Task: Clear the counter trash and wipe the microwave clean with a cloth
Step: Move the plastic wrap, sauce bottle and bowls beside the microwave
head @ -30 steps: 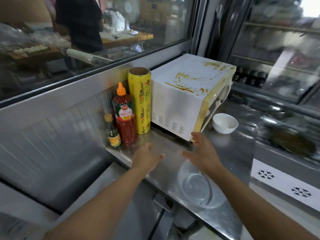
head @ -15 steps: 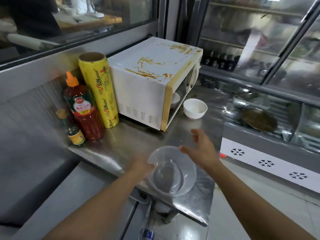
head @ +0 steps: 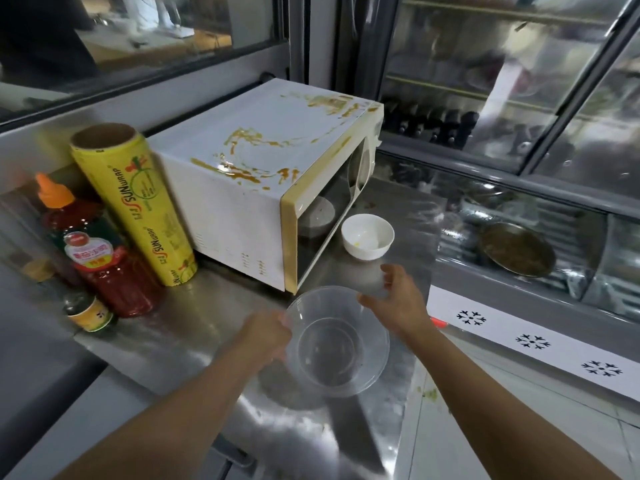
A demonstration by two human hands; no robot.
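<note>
Gripping the clear plastic bowl (head: 337, 342) by its near-left rim with the left hand (head: 266, 336), lifted just off the front edge of the tabletop (head: 180, 327). Closing in on the far rim with the right hand (head: 398, 303), fingers curled around what looks like a clear lid, though too see-through to call for certain. Sitting just behind: the microwave (head: 256, 188), door ajar, top smeared with yellow-brown sauce, not yet wiped; no cloth in sight. Could slip here, thin slick plastic held by one edge only, and a swing could clip the white bowl (head: 367, 236) beside the door. Compared with half a second back: bowl higher and tipped more open toward the camera, right hand now curled instead of spread
</note>
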